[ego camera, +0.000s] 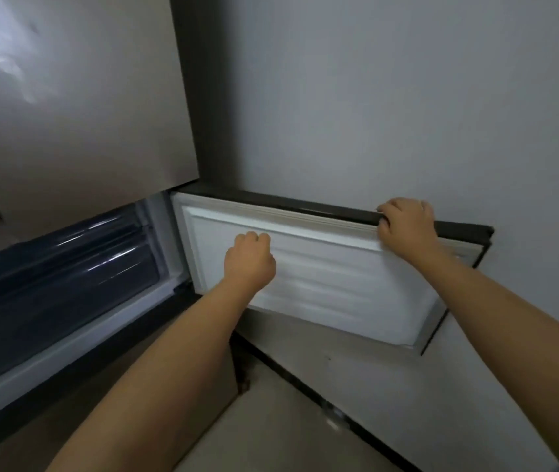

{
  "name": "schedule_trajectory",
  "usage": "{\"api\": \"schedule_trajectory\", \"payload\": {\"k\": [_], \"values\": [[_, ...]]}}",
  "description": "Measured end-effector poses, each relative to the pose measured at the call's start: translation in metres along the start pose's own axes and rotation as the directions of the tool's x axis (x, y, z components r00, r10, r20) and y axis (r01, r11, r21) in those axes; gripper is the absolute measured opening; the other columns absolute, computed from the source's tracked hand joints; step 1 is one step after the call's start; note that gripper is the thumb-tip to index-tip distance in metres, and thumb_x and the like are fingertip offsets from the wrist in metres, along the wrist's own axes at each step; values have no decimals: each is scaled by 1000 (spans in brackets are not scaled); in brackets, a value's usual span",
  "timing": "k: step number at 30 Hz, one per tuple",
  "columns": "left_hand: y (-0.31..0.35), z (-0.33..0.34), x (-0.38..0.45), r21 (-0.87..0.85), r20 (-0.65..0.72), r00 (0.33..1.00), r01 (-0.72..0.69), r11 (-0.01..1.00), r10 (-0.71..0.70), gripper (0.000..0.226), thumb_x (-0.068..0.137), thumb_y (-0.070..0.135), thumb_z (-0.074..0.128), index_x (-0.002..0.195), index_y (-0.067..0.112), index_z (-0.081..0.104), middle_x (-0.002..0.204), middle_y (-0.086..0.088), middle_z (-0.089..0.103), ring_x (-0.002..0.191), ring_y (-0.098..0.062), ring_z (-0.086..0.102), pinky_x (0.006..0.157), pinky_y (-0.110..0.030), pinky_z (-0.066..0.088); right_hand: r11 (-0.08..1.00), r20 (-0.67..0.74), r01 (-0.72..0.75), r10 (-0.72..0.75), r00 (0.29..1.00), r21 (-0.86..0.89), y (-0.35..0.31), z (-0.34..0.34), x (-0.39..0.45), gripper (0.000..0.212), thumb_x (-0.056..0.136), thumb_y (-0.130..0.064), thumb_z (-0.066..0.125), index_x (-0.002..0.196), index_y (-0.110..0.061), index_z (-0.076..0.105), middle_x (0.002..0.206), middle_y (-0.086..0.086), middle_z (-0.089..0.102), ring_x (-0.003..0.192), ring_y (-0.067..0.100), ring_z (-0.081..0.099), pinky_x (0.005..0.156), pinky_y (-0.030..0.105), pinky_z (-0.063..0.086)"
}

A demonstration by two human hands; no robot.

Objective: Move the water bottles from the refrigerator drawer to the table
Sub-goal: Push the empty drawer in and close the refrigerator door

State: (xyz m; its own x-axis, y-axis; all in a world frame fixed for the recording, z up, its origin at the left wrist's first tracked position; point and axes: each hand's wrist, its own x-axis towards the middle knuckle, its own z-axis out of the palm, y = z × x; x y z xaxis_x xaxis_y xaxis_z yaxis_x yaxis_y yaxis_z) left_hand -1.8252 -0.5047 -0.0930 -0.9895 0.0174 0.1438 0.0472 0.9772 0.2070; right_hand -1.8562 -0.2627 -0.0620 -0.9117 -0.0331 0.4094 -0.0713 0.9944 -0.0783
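Observation:
The lower refrigerator door (322,277) stands swung open to the right, its white inner panel facing me. My right hand (406,229) grips the door's dark top edge, fingers curled over it. My left hand (249,260) hovers in front of the white panel with its fingers curled, holding nothing. Left of the door, the open compartment shows dark translucent drawers (60,267), all pushed in. No water bottles and no table are in view.
The closed upper refrigerator door (77,107) fills the upper left. A grey wall (407,97) runs behind the open door, which lies close against it. Beige floor (271,430) shows below, between the refrigerator base and the wall's skirting.

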Motion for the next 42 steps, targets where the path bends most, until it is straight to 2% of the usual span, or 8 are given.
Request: {"api": "schedule_trajectory", "payload": {"k": [6, 12, 20, 23, 30, 35, 38, 42], "values": [[89, -5, 35, 28, -70, 977, -199, 980, 200, 36, 98, 20, 37, 129, 6, 47, 139, -10, 44, 132, -25, 37, 106, -35, 34, 980, 187, -177, 192, 963, -93, 79, -8, -3, 42, 100, -30, 27, 120, -7, 57, 126, 15, 58, 116, 29, 53, 107, 42, 29], [138, 5, 55, 11, 75, 956, -285, 959, 283, 48, 103, 33, 24, 145, 12, 30, 155, -4, 26, 146, -20, 17, 118, -39, 13, 992, 319, -114, 126, 940, -54, 83, -18, -13, 44, 102, -28, 21, 131, -6, 45, 135, 15, 51, 123, 29, 48, 105, 37, 32], [121, 8, 29, -101, 61, 959, -270, 958, 277, 43, 101, 38, 29, 136, 17, 41, 142, -1, 44, 136, -18, 34, 117, -36, 10, 999, 534, -39, 38, 845, -8, 76, -58, -34, 41, 98, -30, 36, 125, -6, 56, 129, 18, 56, 120, 31, 50, 96, 33, 41], [106, -3, 8, -155, 114, 951, -269, 951, 288, 41, 100, 39, 33, 132, 17, 45, 138, -2, 48, 133, -19, 37, 116, -37, 12, 1000, 627, -13, 12, 779, -3, 58, -79, -49, 42, 94, -36, 46, 121, -7, 62, 125, 11, 62, 116, 26, 55, 96, 32, 42], [46, -38, -60, -149, 171, 943, -261, 954, 285, 31, 100, 33, 36, 114, 13, 55, 123, -5, 57, 122, -21, 47, 114, -39, 16, 954, 756, -157, -97, 647, 256, -9, -105, -114, 36, 88, -32, 61, 101, 1, 69, 90, 8, 61, 74, 15, 55, 67, 21, 46], [-17, -60, -124, -118, 206, 955, -193, 974, 214, 36, 99, 33, 38, 119, 8, 53, 132, -10, 48, 136, -24, 33, 116, -46, 21, 843, 756, -215, -293, 586, 493, -86, -109, -174, 26, 90, -17, 59, 107, 1, 68, 76, 2, 64, 63, 1, 59, 73, 19, 47], [-69, -76, -164, -87, 225, 964, -125, 988, 141, 47, 100, 36, 34, 139, 9, 39, 152, -9, 29, 145, -24, 18, 117, -46, 22, 847, 789, -149, -393, 473, 511, -134, -112, -200, 30, 94, -16, 52, 123, -14, 60, 90, -4, 67, 79, 4, 62, 86, 24, 47], [-135, -102, -219, -34, 283, 959, 32, 999, -21, 61, 100, 40, 31, 152, 14, 12, 161, -4, 3, 149, -21, 2, 122, -42, 10, 921, 760, 111, -371, 534, 372, -197, -108, -215, 32, 94, -21, 51, 123, -9, 59, 120, 12, 65, 91, 14, 59, 86, 28, 45]]}}
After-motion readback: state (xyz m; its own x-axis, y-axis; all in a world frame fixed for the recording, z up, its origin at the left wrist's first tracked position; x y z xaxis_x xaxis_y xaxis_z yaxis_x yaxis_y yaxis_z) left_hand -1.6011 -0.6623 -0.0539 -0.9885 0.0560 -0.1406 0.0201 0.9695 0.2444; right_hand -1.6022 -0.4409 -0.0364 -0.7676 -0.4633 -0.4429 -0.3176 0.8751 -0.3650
